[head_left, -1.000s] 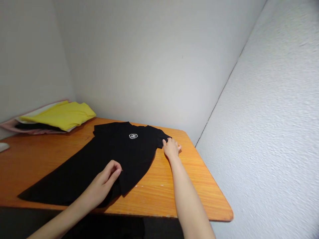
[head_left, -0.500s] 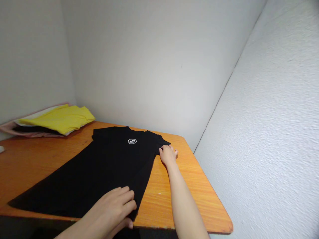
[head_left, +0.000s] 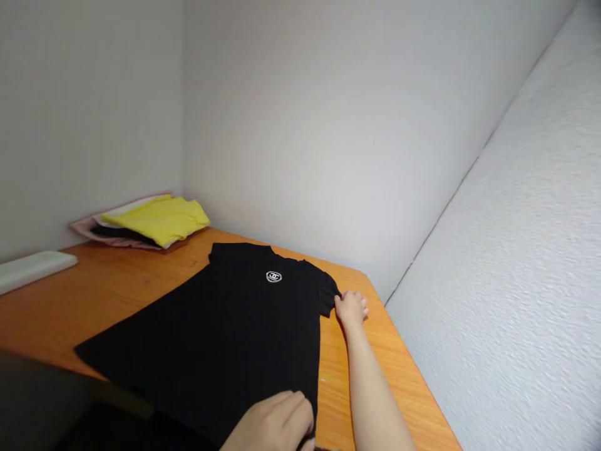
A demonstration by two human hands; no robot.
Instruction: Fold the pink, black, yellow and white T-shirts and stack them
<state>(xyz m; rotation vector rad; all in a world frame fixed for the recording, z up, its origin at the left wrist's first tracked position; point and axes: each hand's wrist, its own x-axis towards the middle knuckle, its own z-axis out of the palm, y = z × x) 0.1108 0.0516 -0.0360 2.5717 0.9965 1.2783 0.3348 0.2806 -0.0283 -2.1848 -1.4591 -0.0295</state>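
A white object (head_left: 38, 269), cut off by the left edge of the view, lies on the surface (head_left: 126, 275) between 9 and 10 o'clock from the middle of the shirt (head_left: 239, 332). Toward 11 o'clock from there is a pile (head_left: 154, 222): yellow cloth on top, with white, black and pink layers showing beneath, their shapes mostly covered. The black shirt is spread out, white badge (head_left: 273, 276) up. Its lower hem passes the surface's near edge and blurs into the dark space below.

The left hand (head_left: 279, 423), at the shirt's 5 o'clock, is cut off at the bottom. Its fingers curl narrowly over the side of the shirt near the hem; the thumb is barely visible, so whether they grip cloth I cannot tell. Between 2 and 3 o'clock, the right hand (head_left: 351, 307) has thumb and forefinger close together on the sleeve's (head_left: 328, 294) outer corner, the other fingers slightly spread.
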